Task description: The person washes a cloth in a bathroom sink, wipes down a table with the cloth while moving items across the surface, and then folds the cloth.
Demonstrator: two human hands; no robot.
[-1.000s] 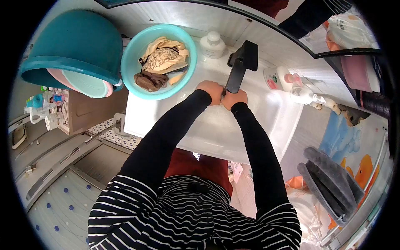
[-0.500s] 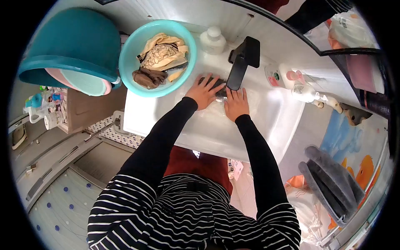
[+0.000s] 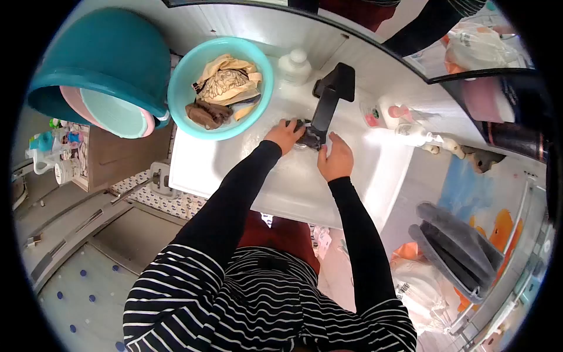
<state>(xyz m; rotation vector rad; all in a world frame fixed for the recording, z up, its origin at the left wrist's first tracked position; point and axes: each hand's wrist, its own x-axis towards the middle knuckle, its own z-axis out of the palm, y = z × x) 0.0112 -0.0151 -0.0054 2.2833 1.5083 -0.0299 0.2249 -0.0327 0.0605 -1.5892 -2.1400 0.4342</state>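
"Under the black faucet, how do the person's hands stand?"

"The left hand bends its fingers onto a wad of dark cloth; whether it pinches or merely presses, one cannot tell. The right hand is loosely open at the cloth's other side, thumb apart from fingers. The cloth lies in the white sink, by the faucet's near end."

"How far along does the work look?"

"Partway with this piece, at a guess: it is being handled, not set aside. A patterned beige garment and a brown cloth lie in the turquoise basin to the left; whether they are done or waiting, nothing shows."

"And what is unclear?"

"The cloth's shape, partly covered by left fingers; whether water runs; and the white pump bottle, blurred by glare."
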